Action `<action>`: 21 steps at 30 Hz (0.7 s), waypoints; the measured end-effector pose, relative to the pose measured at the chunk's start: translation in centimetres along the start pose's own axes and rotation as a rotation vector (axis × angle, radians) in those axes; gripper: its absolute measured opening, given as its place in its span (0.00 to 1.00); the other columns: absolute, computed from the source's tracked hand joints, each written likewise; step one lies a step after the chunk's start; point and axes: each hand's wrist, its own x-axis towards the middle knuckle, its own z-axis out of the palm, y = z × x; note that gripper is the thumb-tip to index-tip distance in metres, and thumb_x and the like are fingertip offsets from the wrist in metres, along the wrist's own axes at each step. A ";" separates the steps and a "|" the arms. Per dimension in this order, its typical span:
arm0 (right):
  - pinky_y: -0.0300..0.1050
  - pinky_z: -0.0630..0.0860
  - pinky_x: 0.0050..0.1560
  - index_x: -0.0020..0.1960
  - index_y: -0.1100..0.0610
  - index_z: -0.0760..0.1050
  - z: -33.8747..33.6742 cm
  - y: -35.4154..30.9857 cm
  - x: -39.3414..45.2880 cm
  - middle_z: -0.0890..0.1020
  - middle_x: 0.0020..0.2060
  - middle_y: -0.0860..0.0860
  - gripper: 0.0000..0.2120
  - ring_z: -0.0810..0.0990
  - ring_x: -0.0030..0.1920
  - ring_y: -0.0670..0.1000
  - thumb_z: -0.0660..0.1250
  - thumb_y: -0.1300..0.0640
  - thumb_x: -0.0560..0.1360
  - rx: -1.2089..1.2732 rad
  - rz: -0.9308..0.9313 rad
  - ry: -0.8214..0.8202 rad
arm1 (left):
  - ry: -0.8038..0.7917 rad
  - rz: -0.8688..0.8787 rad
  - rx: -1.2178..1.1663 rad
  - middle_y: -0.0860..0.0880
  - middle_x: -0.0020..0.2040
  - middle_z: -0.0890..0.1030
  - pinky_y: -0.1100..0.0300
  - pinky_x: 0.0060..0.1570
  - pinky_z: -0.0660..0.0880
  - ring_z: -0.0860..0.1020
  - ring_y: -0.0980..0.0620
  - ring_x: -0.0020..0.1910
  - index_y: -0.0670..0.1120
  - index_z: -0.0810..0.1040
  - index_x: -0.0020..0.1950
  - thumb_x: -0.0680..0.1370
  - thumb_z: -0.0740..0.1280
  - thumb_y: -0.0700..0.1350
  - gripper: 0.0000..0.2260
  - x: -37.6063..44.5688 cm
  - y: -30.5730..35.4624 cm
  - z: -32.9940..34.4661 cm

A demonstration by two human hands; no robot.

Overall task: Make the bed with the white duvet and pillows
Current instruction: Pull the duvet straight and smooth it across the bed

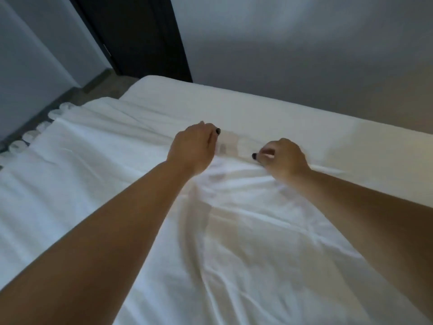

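Pale grey walls [293, 43] meet at a dark doorway [138, 36], with grey floor [103, 83] below it.

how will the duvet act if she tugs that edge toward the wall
Probably floppy: the duvet creases in folds running toward both gripping hands, left and right. It likely drags along rather than sliding flat. It looks thin, so probably light, and may bunch between the hands.

Open passage is being left across the flat white bare mattress sheet [269, 113], while being bounded by the grey wall [304, 55] just behind.
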 end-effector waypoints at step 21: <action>0.46 0.60 0.40 0.43 0.59 0.72 7.1 6.4 1.4 0.78 0.30 0.55 0.10 0.72 0.30 0.61 0.60 0.54 0.79 -0.062 0.044 0.448 | -0.026 0.146 0.058 0.52 0.41 0.76 0.53 0.42 0.71 0.76 0.42 0.42 0.48 0.73 0.53 0.79 0.63 0.46 0.05 8.6 -5.1 1.6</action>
